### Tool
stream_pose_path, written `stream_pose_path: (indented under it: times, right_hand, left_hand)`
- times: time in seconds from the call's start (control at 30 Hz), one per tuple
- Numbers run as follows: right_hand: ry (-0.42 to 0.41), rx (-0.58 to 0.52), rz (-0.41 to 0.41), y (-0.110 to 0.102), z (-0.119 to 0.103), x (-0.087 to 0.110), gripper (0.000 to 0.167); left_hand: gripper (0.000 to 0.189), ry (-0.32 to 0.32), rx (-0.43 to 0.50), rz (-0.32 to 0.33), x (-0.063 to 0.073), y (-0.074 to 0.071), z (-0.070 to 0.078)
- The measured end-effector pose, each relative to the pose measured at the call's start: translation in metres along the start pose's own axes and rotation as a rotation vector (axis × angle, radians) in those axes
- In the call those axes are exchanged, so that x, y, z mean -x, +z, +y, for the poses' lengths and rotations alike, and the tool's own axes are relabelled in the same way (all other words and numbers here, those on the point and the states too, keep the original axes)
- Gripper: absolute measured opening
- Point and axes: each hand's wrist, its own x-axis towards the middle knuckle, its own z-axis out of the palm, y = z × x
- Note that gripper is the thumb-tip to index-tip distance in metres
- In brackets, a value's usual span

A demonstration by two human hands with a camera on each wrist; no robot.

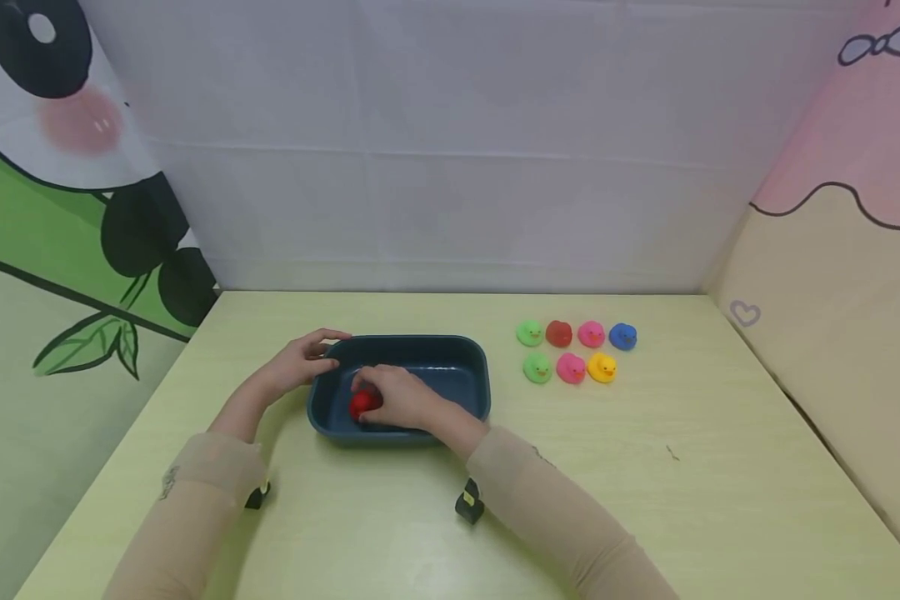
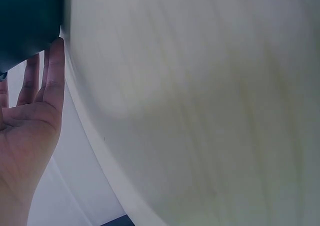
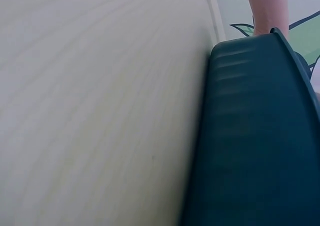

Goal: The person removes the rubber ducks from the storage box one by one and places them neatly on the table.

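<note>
A dark blue rectangular basin (image 1: 453, 427) stands on the table, and its outer wall (image 3: 260, 131) fills much of the right wrist view. Inside, toward its left end, my right hand (image 1: 405, 398) pinches a small red rubber duck (image 1: 360, 405), which the fingers partly cover. My left hand (image 1: 300, 363) touches the basin's left rim with fairly straight fingers. The left wrist view shows that left palm (image 2: 30, 131), its fingertips against the basin's side (image 2: 30, 20). The right hand is out of frame in its own wrist view.
Right of the basin, small rubber ducks stand in two rows: a red duck (image 1: 558, 334), a blue duck (image 1: 622, 337), a yellow duck (image 1: 602, 367), and several green and pink ones. A white cloth wall (image 1: 450, 208) rises behind the pale wooden table (image 1: 720, 500).
</note>
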Motion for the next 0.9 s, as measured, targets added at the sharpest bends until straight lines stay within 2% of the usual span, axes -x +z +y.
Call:
stream_pose_path:
  times: [0.17, 0.47, 0.6, 0.9]
  right_hand:
    - [-0.012, 0.024, -0.001, -0.004, 0.002, 0.005, 0.037]
    - [0.026, 0.002, -0.002, -0.019, 0.007, 0.012, 0.036]
    - [0.042, 0.010, -0.008, -0.027, 0.008, 0.015, 0.037]
    - [0.061, 0.020, -0.010, -0.050, 0.006, 0.023, 0.037]
  left_hand:
    - [0.049, -0.004, 0.005, -0.002, 0.000, 0.001, -0.003]
    - [0.049, -0.018, 0.001, 0.003, -0.001, 0.000, -0.002]
    - [0.048, -0.033, 0.002, 0.007, -0.001, 0.000, -0.002]
    - [0.050, -0.021, 0.011, -0.001, -0.003, -0.001, -0.004]
